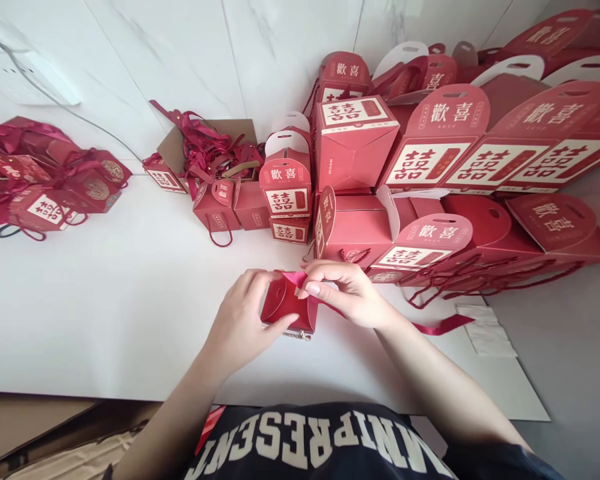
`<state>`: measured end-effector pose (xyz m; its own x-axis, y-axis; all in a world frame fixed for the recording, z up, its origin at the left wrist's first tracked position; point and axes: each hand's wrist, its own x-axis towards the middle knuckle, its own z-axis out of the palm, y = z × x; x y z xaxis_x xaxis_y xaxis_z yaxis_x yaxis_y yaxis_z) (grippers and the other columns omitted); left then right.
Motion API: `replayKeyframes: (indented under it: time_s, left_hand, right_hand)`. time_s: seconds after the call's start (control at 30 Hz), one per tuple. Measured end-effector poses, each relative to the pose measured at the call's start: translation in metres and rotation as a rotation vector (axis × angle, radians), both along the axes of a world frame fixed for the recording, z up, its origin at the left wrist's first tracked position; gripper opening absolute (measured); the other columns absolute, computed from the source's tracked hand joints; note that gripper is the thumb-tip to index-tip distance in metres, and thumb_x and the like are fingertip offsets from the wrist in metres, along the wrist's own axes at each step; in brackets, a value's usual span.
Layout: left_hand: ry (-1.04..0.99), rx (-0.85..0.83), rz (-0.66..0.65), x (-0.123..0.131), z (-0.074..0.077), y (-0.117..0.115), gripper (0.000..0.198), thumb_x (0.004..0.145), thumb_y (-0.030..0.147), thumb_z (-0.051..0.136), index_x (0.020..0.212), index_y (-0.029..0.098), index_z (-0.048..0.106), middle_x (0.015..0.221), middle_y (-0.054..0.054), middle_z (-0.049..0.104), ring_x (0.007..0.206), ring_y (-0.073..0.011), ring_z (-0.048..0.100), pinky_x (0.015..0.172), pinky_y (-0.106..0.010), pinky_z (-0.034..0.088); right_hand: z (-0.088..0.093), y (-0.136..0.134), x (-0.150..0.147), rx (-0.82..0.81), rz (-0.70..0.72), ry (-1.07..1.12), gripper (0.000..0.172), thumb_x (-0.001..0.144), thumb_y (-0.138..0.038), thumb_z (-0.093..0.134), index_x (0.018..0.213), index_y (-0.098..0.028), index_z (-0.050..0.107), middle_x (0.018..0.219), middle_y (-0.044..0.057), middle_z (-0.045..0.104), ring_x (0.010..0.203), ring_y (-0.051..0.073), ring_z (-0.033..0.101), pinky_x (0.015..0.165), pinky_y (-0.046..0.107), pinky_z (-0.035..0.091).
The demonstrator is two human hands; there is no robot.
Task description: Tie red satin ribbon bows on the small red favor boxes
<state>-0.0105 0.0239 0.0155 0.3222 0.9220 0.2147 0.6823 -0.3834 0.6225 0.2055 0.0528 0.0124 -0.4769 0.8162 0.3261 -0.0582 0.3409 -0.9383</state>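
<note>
A small red box (289,308) with a twisted gold cord at its near edge sits on the white table in front of me. My left hand (247,313) wraps round its left side, thumb along the near edge. Above the box's right part, my right hand (347,290) pinches a crimson ribbon (296,278) between thumb and fingers. The ribbon's long tail (445,326) runs out to the right, under my right forearm, and lies on the table. How the ribbon passes round the box is partly hidden by my hands.
Stacked red gift boxes (430,163) fill the back right. A brown carton (243,130) of crimson ribbons stands at the back middle. Ribboned boxes (45,193) stand at the far left. White tissues (485,330) lie near the right edge of the white table (105,313).
</note>
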Motion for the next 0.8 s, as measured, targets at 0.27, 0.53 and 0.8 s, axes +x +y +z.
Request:
replayKeyframes:
  time_s: [0.27,0.53,0.8]
  left_hand:
    - [-0.426,-0.384,0.18,-0.015,-0.024,-0.003,0.024,0.091,0.035,0.058,0.112,0.024,0.053,0.1,-0.003,0.065,0.087,-0.0176,0.064,0.068,-0.026,0.051]
    - [-0.43,-0.407,0.115,-0.016,-0.02,-0.003,0.023,0.091,0.04,0.059,0.104,0.021,0.055,0.091,-0.002,0.063,0.081,-0.0164,0.06,0.07,-0.027,0.047]
    - [-0.575,-0.42,0.107,-0.022,-0.024,0.006,0.031,0.095,0.039,0.052,0.073,0.018,0.052,0.067,0.002,0.05,0.065,-0.0125,0.047,0.064,-0.026,0.039]
  right_hand:
    - [0.005,-0.004,-0.022,-0.047,-0.037,-0.374,0.036,0.099,-0.038,0.051,0.077,-0.017,0.069,0.073,0.002,0.067,0.066,0.013,0.06,0.067,0.025,0.043]
    - [0.0,0.0,-0.035,0.02,-0.023,-0.409,0.034,0.1,-0.031,0.05,0.075,-0.017,0.068,0.072,0.001,0.067,0.065,0.012,0.06,0.066,0.024,0.042]
    - [-0.001,0.0,-0.031,0.118,0.013,-0.411,0.032,0.1,-0.029,0.05,0.076,-0.017,0.067,0.074,0.001,0.067,0.071,0.014,0.061,0.075,0.025,0.044]
